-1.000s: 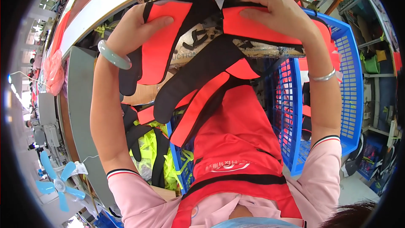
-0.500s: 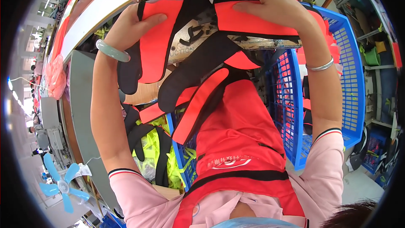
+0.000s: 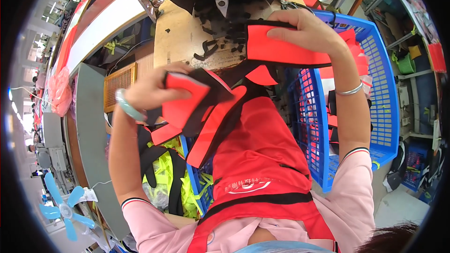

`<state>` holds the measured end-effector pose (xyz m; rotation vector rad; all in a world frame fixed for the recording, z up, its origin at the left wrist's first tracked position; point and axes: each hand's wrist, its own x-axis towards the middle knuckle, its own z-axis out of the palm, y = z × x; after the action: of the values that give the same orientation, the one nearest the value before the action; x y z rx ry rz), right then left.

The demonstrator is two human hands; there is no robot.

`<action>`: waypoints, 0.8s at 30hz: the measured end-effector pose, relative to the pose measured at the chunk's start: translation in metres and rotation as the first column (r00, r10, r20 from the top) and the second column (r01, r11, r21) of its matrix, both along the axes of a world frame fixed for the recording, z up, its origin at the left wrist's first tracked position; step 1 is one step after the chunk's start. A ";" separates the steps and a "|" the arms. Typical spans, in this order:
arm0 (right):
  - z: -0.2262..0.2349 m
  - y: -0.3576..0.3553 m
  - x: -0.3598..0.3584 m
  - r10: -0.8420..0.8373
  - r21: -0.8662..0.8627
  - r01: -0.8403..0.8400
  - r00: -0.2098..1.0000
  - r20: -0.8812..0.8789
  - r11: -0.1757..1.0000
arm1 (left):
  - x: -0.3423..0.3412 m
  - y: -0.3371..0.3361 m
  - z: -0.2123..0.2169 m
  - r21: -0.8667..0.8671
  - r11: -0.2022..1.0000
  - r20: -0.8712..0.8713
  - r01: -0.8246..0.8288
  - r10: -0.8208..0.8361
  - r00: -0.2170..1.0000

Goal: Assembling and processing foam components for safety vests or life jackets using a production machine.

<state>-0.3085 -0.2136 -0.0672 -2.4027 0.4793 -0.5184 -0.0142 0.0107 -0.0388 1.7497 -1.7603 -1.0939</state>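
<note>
Over the cluttered bench (image 3: 187,33), left hand (image 3: 150,89) and right hand (image 3: 304,30) each pinched the red vest (image 3: 276,49) with closed fingers.

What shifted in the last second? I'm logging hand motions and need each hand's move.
The left hand came down and toward the body, carrying its red panel with black strap away from the sewing machine. The right hand stayed up at the table, gripping the other red panel. The blue basket did not move.
</note>
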 end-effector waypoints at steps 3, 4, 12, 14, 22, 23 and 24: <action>0.004 0.015 -0.002 0.029 0.080 -0.031 0.999 0.021 0.996 | -0.036 -0.007 -0.032 0.120 0.977 -0.144 0.175 -0.158 0.977; 0.007 0.019 -0.003 0.028 0.124 -0.031 0.999 0.025 0.992 | -0.043 -0.008 -0.050 -0.083 0.949 -0.072 0.304 -0.310 0.948; 0.004 0.024 -0.024 -0.036 0.229 0.004 0.990 0.135 0.973 | -0.069 -0.001 -0.050 -0.052 0.976 0.085 0.211 -0.207 0.975; 0.002 0.031 -0.022 -0.184 0.172 0.187 0.982 -0.029 0.967 | -0.065 0.010 -0.038 -0.247 0.953 0.110 0.175 -0.152 0.982; -0.022 0.080 -0.003 0.042 0.021 -0.041 0.998 -0.053 0.999 | -0.044 0.000 0.005 -0.124 0.939 0.196 0.321 -0.294 0.935; -0.021 0.077 -0.004 0.042 0.021 -0.041 0.998 -0.053 0.999 | -0.042 -0.002 0.010 -0.102 0.936 0.210 0.336 -0.310 0.927; -0.019 0.073 -0.005 0.060 -0.018 -0.061 0.997 -0.051 0.998 | -0.038 -0.004 0.012 -0.081 0.933 0.223 0.351 -0.326 0.919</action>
<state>-0.3133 -0.1407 -0.0864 -2.4463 0.4231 -0.4381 -0.0523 0.0071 -0.0268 1.5689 -2.2741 -0.9367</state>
